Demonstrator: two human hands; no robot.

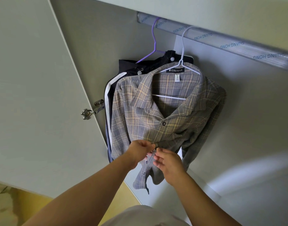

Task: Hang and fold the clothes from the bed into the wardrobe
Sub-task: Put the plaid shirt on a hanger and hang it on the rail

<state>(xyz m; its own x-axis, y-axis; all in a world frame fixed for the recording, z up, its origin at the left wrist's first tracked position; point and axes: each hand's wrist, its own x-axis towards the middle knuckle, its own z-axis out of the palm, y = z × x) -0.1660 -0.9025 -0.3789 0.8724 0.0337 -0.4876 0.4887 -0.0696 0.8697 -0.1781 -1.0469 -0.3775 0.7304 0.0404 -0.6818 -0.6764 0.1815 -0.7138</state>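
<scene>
A plaid shirt (180, 111) hangs on a white hanger (182, 51) from the metal rail (221, 41) at the top of the wardrobe, near the middle of the view. Its collar is spread open, and one dark snap (163, 123) on the chest is fastened. Below that snap the two front edges meet where both hands work.

The left hand (140, 149) comes in from the near left. Its thumb and fingertips are curled together and pinch the left front edge of the shirt. The right hand (167, 162) comes in from the near right. Its thumb and forefinger pinch the other front edge just beside the left hand's fingertips, at a small dark fastener between them. Its other fingers (158, 163) are loosely curled against the cloth lower down. Whether that fastener is closed cannot be told, since the fingertips cover it. Below the hands the front of the shirt hangs apart.

Behind the shirt, to the left, a dark jacket (128, 66) with a white stripe hangs on a purple hanger (154, 38) from the same rail. The open wardrobe door (34, 95) fills the left side, with a metal hinge (92, 110) on its edge.
</scene>
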